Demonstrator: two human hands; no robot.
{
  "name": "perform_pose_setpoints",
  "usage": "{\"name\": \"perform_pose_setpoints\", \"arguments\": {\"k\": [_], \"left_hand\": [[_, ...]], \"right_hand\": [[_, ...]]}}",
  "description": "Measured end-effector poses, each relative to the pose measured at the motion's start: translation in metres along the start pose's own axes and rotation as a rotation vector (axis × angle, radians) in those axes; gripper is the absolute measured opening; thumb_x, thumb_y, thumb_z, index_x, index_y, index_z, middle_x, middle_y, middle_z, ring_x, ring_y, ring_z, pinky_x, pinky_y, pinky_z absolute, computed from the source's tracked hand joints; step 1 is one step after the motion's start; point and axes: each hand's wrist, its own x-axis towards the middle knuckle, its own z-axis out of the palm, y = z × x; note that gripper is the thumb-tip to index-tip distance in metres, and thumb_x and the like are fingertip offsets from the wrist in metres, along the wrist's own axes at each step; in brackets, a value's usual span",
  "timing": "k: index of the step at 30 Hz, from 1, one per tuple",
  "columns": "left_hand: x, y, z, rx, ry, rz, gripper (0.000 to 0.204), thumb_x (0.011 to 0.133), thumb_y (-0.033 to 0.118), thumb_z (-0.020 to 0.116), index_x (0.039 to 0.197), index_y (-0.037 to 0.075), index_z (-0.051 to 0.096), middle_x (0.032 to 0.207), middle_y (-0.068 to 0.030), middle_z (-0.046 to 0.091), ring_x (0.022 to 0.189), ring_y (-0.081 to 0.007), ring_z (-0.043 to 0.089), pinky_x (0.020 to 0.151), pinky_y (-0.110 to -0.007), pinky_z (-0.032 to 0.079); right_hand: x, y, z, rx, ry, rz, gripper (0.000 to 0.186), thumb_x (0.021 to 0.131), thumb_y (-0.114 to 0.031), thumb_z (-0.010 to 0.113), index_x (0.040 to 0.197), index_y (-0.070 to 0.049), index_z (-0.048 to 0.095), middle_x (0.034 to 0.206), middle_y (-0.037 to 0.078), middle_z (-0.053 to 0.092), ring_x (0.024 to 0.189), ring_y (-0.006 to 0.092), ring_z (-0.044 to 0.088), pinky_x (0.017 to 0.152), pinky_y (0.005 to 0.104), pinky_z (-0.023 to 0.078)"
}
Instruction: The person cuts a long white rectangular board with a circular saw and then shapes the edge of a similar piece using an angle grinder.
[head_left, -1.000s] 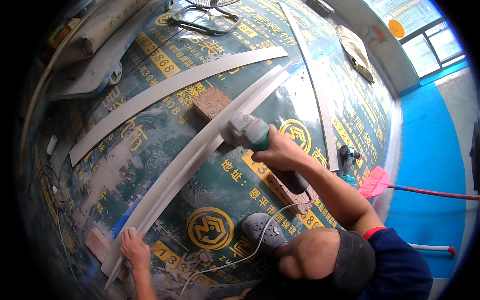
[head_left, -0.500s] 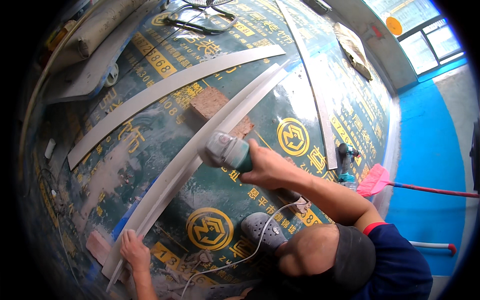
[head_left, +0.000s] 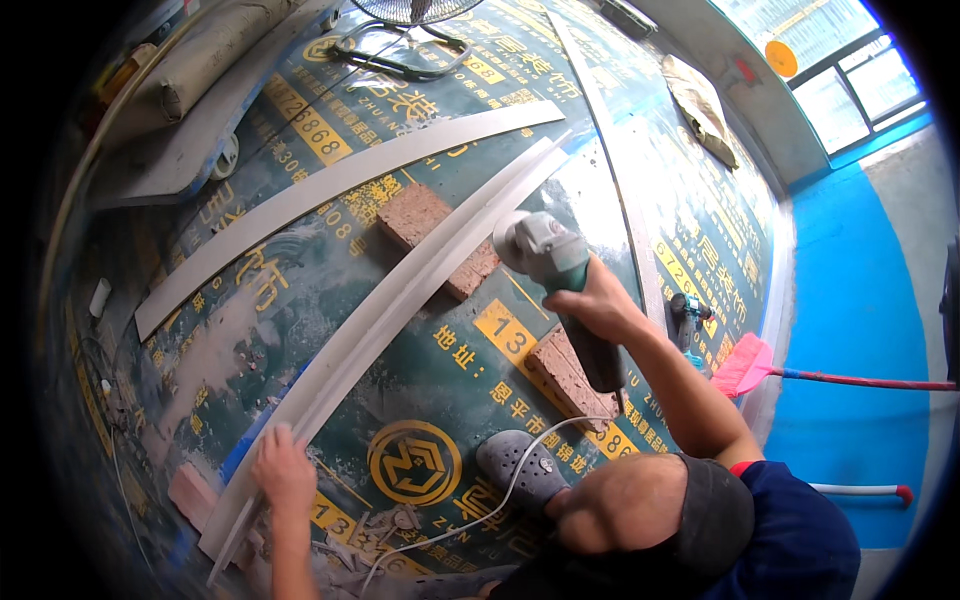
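My right hand (head_left: 600, 302) grips an angle grinder (head_left: 548, 250), teal and dark with a grey head. Its blurred disc is close to the far right part of a long, pale, curved strip (head_left: 400, 272); whether they touch I cannot tell. A raised lip runs along that strip. Near the strip's lower left end, my left hand (head_left: 285, 467) holds its edge, the fingertips partly blurred. Beneath the strip lie a reddish brick (head_left: 413, 217) at mid-length and a pinkish block (head_left: 193, 493) by the near end.
A second curved strip (head_left: 340, 190) and a long straight strip (head_left: 620, 190) lie on the printed green floor sheet. Another brick (head_left: 572, 372), a cordless drill (head_left: 687, 318), a pink broom (head_left: 745, 366) and a white cable (head_left: 515, 490) are close by. A fan (head_left: 415, 10) stands at the far side.
The grinder in my right hand has moved right and farther along the strip, uncovering the brick beside it. My left hand has shifted slightly up the strip.
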Motion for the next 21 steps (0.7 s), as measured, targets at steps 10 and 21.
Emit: {"name": "perform_pose_setpoints", "arguments": {"k": [10,21], "left_hand": [[0.013,0.019,0.007,0.032,0.034,0.018,0.016,0.090,0.010,0.062,0.096,0.006,0.049,0.098,-0.0156,0.061,0.097,-0.0393,0.061,0.076,-0.053,0.047],[-0.032,-0.036,-0.002,-0.002,0.040,-0.095,0.019,0.089,0.011,0.063,0.101,0.003,0.051,0.101,-0.0170,0.059,0.100,-0.0423,0.057,0.076,-0.054,0.043]], "right_hand": [[-0.063,-0.040,0.033,-0.100,-0.253,-0.006,0.062,0.076,-0.031,0.075,0.114,0.005,0.043,0.103,0.033,0.064,0.101,0.0460,0.064,0.089,0.0478,0.050],[-0.064,-0.085,0.074,-0.170,-0.415,-0.253,0.050,0.078,-0.025,0.070,0.107,0.003,0.040,0.096,0.031,0.064,0.096,0.0475,0.064,0.084,0.0514,0.052]]}}
